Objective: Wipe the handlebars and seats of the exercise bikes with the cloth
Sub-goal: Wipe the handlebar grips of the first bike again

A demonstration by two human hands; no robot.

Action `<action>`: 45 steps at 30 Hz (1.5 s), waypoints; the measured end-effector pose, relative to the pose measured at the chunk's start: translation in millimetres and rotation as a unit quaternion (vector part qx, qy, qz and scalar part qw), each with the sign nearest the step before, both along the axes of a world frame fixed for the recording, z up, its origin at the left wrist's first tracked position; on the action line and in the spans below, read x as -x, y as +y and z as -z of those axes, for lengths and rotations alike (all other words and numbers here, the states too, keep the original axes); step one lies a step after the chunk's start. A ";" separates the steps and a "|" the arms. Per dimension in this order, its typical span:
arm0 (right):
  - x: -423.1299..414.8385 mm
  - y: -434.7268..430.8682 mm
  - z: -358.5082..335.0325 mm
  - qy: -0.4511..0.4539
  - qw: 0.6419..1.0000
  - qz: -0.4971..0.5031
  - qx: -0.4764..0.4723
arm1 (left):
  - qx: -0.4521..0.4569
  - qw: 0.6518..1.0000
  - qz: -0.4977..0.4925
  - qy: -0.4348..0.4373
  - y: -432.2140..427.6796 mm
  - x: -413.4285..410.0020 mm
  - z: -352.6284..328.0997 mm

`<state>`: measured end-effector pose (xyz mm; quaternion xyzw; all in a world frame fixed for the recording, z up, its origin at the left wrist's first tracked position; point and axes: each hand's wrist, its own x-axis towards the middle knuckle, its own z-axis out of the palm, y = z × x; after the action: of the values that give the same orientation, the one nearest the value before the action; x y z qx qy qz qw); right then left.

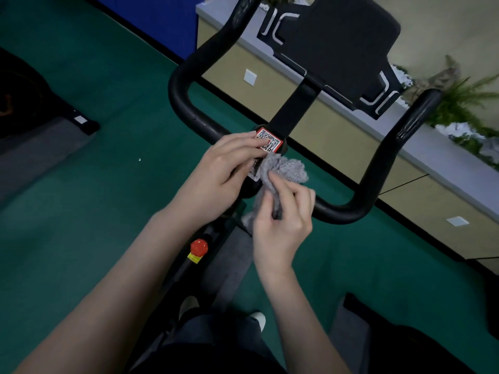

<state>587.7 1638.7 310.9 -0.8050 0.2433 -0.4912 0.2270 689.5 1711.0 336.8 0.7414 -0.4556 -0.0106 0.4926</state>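
Observation:
The exercise bike's black handlebars [186, 85] curve in a U in front of me, with a black console [337, 47] above their centre. A red-framed QR sticker [272, 141] marks the centre clamp. A grey fluffy cloth [286, 168] is bunched just below that sticker. My right hand [280, 228] pinches the cloth between thumb and fingers. My left hand [226, 171] lies over the handlebar centre, fingertips on the sticker; the cloth's left edge is tucked under its fingers. The seat is hidden below me.
A red knob [199, 247] sits on the frame below the hands. Another machine [32, 103] stands at the left on the green floor [121, 184]. A low beige wall [337, 136] topped with plants [459, 101] runs behind the bike. A dark object [405, 338] lies at lower right.

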 end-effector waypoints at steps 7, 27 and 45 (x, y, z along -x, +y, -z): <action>38.7 -4.9 11.9 -0.003 1.000 0.024 -0.014 | -0.013 1.000 -0.007 0.012 1.1 4.3 -0.2; -12.2 11.2 -0.4 -0.262 0.667 -0.050 -0.696 | -0.028 0.999 -0.019 0.028 -0.6 7.3 6.0; 24.3 -13.8 -8.7 -0.231 0.651 -0.064 -0.720 | -0.042 0.980 -0.054 -0.185 -19.0 24.8 5.7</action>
<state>563.4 1624.9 319.7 -0.2628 0.4085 -0.3165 0.8148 664.7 1692.0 331.1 0.7741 -0.4972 0.1347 0.3681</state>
